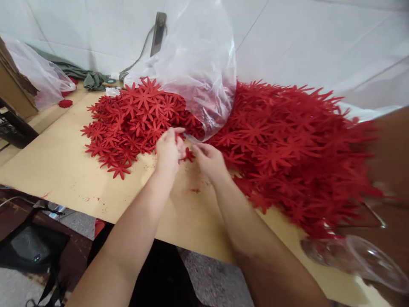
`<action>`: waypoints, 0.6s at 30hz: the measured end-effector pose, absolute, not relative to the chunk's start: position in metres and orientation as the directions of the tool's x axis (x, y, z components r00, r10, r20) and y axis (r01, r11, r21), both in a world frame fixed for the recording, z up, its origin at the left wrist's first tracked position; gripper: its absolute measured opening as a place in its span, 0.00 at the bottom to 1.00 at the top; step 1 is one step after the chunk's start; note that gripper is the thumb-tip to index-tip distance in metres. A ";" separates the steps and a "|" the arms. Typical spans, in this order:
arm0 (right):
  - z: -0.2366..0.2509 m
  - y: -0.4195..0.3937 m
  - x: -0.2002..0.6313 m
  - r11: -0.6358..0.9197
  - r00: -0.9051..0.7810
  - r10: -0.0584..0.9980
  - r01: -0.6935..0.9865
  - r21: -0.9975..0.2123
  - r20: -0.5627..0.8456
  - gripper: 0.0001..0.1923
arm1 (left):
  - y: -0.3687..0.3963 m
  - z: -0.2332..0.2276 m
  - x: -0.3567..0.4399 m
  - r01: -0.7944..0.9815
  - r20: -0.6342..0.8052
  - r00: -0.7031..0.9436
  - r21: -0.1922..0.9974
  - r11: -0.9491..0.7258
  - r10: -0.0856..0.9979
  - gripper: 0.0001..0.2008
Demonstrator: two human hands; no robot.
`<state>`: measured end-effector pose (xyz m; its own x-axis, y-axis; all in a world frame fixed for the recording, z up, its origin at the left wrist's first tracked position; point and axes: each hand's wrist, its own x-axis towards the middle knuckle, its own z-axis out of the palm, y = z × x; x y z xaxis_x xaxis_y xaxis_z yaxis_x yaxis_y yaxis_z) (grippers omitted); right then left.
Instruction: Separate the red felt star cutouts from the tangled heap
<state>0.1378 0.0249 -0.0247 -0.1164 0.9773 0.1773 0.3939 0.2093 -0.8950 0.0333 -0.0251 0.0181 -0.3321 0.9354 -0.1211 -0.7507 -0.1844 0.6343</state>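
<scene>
My left hand (168,150) and my right hand (209,161) meet over the tan table (57,162), both pinching a small red flower-shaped felt cutout (188,154) between their fingertips. To the left lies a flat pile of the same red flower cutouts (128,119). A much larger heap of red cutouts (294,149) spreads to the right. Just behind my hands a clear plastic bag (198,72) stands open, with more red cutouts inside it.
A second clear bag (41,79) sits at the far left by a cardboard box (12,85). Grey-green cloth (86,76) lies at the white wall. A clear glass or plastic item (361,260) rests at the near right. Dark gear (28,247) is on the floor below.
</scene>
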 end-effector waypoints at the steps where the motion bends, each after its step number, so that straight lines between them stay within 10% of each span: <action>1: -0.026 0.024 0.130 0.294 -0.162 0.956 0.547 -0.784 0.246 0.25 | -0.022 0.016 0.026 -0.786 -0.151 -0.373 0.575 -0.226 0.915 0.14; 7: -0.032 0.021 0.098 0.298 -0.271 0.954 0.909 -0.291 0.130 0.26 | -0.012 0.002 0.013 -0.926 -0.340 -0.306 0.322 -0.196 0.889 0.11; 18: -0.045 0.027 0.111 0.343 -0.188 0.932 0.736 -0.584 0.310 0.21 | -0.009 0.003 0.014 -0.938 -0.372 -0.263 0.315 -0.146 0.890 0.13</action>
<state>0.1109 0.0273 -0.0446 -0.1879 0.9320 0.3101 0.7362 0.3426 -0.5836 0.0140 -0.0093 0.0027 -0.2634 0.8899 -0.3723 -0.9379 -0.1460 0.3146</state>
